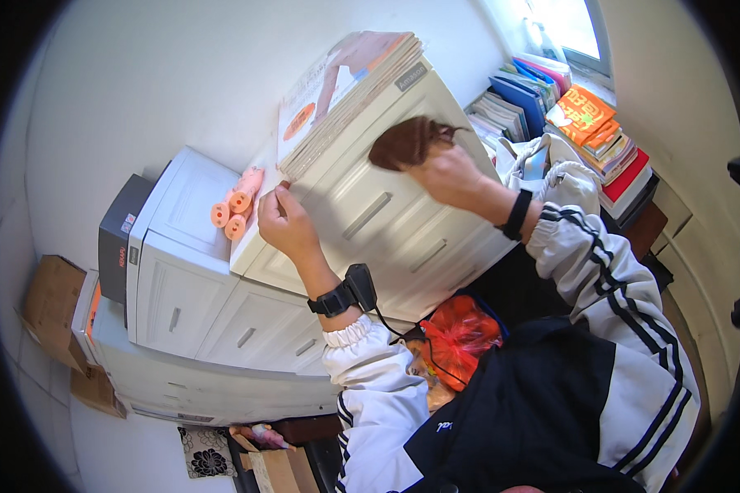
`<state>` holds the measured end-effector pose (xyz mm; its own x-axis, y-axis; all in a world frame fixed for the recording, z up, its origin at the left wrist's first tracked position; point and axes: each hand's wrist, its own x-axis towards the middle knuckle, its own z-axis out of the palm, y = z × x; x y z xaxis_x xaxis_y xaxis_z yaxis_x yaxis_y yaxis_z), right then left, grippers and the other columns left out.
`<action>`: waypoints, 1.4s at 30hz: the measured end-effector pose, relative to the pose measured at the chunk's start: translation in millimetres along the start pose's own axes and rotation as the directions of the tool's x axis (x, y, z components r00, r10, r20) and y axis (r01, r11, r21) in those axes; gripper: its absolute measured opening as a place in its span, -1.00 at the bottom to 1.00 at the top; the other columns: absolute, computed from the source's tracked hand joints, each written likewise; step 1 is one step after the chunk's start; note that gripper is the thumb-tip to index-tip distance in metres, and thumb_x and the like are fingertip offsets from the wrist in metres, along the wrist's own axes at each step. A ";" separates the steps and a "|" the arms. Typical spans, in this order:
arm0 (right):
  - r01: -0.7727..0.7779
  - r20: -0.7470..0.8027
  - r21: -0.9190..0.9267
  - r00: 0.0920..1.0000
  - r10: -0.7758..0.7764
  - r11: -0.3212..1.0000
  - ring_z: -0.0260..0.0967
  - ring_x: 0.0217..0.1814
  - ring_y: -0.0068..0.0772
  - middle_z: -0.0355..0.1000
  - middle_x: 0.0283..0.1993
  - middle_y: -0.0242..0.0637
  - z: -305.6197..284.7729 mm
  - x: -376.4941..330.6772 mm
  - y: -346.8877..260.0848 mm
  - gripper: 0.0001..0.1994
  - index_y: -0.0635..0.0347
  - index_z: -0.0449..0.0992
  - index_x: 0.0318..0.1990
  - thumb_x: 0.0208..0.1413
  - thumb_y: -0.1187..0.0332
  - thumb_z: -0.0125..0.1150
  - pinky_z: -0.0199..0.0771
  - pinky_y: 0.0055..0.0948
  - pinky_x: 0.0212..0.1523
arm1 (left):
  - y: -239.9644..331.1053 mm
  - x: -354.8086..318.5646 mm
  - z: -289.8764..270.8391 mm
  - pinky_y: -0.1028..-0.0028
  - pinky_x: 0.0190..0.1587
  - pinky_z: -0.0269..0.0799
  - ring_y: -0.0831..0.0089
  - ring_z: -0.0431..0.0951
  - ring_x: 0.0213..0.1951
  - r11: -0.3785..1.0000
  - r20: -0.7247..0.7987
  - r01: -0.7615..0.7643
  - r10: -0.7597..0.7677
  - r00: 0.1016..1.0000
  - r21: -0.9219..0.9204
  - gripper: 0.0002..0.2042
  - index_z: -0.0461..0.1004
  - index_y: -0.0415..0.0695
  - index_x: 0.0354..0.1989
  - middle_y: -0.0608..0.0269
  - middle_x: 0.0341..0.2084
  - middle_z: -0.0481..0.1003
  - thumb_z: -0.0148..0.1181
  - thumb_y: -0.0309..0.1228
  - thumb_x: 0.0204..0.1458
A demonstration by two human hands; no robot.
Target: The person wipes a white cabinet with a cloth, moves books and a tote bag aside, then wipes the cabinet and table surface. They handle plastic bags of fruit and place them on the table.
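Right hand (450, 174) clutches brown cloth (404, 141) against white drawer cabinet (386, 218) top edge; cloth soft, light, limp, best bunched in fist. Left hand (284, 220) pinches corner of magazine stack (345, 94); stack probably heavy, slippery.

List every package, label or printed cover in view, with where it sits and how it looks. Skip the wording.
Magazine stack: on the white drawer cabinet, pale covers, orange round mark.
Dark grey box: left of the cabinets, small red label.
Orange book: top of the right-hand pile.
Cardboard box: far left, brown.
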<state>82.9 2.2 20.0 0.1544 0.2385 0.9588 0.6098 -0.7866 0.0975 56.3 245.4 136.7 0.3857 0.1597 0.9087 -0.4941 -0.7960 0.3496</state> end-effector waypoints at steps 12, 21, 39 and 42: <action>-0.347 0.086 -0.045 0.933 0.349 0.937 0.27 0.20 0.05 0.32 0.18 0.11 7.3 -58.8 -4.9 -0.50 0.48 0.33 0.16 -0.02 0.54 0.01 0.17 -0.14 0.30 | 10.8 -1.5 4.5 0.41 -0.26 0.43 0.32 0.56 -0.37 1.000 -0.053 0.008 -0.007 0.999 0.024 -0.75 0.59 -0.33 -0.35 0.13 -0.43 0.58 0.02 -0.41 0.14; -0.373 0.256 0.035 0.900 0.352 0.927 0.33 0.13 -0.03 0.39 0.10 0.02 -17.7 -111.3 -10.7 -0.60 0.36 0.42 0.02 -0.06 0.52 0.08 0.29 -0.19 0.18 | 6.0 -3.1 7.1 0.38 -0.26 0.44 0.30 0.56 -0.38 0.997 -0.093 0.021 -0.013 0.996 0.081 -0.74 0.60 -0.31 -0.38 0.12 -0.43 0.59 0.03 -0.39 0.12; -0.207 -0.293 0.197 0.920 0.259 0.958 0.12 0.35 0.07 0.19 0.26 -0.09 -21.2 37.9 48.1 -0.52 0.21 0.39 0.09 0.01 0.32 0.36 0.23 -0.11 0.29 | 0.3 -1.6 8.8 0.38 -0.32 0.43 0.29 0.55 -0.42 0.998 -0.110 -0.031 0.036 0.993 0.047 -0.77 0.59 -0.31 -0.41 0.13 -0.48 0.57 0.03 -0.42 0.09; -0.213 -0.249 0.148 0.937 0.245 0.966 0.14 0.34 0.02 0.20 0.27 -0.11 -13.2 27.9 56.3 -0.50 0.19 0.38 0.11 -0.03 0.42 0.35 0.24 -0.12 0.30 | -0.1 -2.4 9.8 0.39 -0.32 0.43 0.29 0.55 -0.42 0.998 -0.125 -0.035 0.042 0.991 0.051 -0.77 0.59 -0.31 -0.41 0.13 -0.49 0.57 0.03 -0.42 0.10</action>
<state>111.3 -43.0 55.7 0.1005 -0.1112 0.9887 0.6708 -0.7263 -0.1499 63.0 239.4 132.3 0.2642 0.1984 0.9438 -0.4672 -0.8298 0.3052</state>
